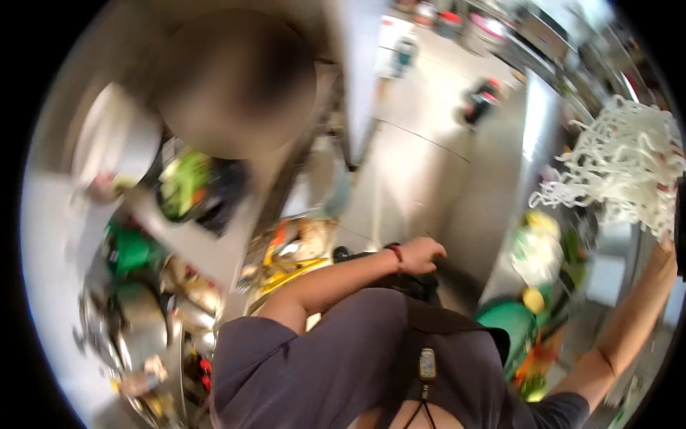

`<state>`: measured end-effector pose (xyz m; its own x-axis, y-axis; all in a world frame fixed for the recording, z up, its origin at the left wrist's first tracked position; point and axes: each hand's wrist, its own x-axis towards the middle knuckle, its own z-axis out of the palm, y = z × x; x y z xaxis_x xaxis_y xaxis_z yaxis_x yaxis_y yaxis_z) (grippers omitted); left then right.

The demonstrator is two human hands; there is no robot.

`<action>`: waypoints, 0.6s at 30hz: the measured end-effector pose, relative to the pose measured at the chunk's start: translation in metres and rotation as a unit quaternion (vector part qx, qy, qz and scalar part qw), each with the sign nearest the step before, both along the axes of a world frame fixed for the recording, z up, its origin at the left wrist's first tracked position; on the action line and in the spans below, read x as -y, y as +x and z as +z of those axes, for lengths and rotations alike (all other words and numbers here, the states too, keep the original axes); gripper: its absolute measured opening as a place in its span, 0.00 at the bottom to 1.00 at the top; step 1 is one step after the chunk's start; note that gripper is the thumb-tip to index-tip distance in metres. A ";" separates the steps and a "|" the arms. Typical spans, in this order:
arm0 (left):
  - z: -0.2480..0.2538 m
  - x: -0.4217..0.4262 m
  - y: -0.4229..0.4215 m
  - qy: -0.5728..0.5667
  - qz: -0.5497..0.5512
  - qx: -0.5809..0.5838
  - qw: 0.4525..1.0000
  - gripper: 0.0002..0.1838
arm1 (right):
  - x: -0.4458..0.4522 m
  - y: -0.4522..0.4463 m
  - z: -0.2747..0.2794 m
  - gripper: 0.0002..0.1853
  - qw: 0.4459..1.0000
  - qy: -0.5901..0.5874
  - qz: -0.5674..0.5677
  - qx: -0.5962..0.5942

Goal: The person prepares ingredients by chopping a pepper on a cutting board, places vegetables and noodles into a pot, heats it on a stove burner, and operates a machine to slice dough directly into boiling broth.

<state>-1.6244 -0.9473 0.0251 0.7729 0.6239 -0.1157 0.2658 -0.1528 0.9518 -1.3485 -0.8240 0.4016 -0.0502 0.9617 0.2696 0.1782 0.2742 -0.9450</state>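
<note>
At the far right, a tangle of thick white noodles (620,161) hangs loose, lifted by my right hand (667,247). The noodles and the view's dark edge hide most of that hand's fingers. My left hand (419,255), wearing a dark red bracelet (396,257), is held out in front of my body with curled fingers and nothing visible in them. Below the noodles is a knotted clear plastic bag (537,250) with pale contents, beside a steel surface (493,179).
To the left, a counter holds a bowl of green vegetables (184,184), a green container (132,247) and a steel pot (139,325). A tiled floor (407,168) runs ahead, with a dark red-topped object (481,100) on it. A green tub (506,325) stands at lower right.
</note>
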 end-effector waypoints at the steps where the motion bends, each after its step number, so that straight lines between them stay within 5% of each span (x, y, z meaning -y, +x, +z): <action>1: 0.000 0.008 -0.021 0.008 0.035 -0.012 0.999 0.17 | -0.016 -0.036 0.005 0.26 0.999 0.012 0.039 -0.006; 9: 0.021 0.095 -0.178 -0.004 0.278 -0.040 0.960 0.20 | -0.047 -0.308 0.045 0.22 0.944 0.132 0.303 0.023; 11: 0.030 0.119 -0.206 -0.008 0.309 -0.051 0.950 0.20 | -0.055 -0.363 0.049 0.20 0.860 0.304 0.387 0.132; 12: 0.032 0.135 -0.216 -0.037 0.344 -0.034 0.938 0.20 | -0.048 -0.397 0.048 0.20 0.855 0.289 0.409 0.131; 14: 0.029 0.161 -0.230 -0.063 0.381 -0.014 0.922 0.21 | 0.013 -0.469 0.034 0.18 0.923 -0.064 0.367 -0.096; 18: 0.026 0.207 -0.250 -0.083 0.456 0.050 0.885 0.21 | 0.012 -0.534 -0.012 0.20 0.853 -0.098 0.511 0.043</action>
<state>-1.8742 -1.1541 0.0516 -0.0317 0.9742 -0.2237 0.1190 0.2259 0.9669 -1.8828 -0.8356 0.3900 -0.9004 0.4306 0.0623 0.0118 0.1672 -0.9859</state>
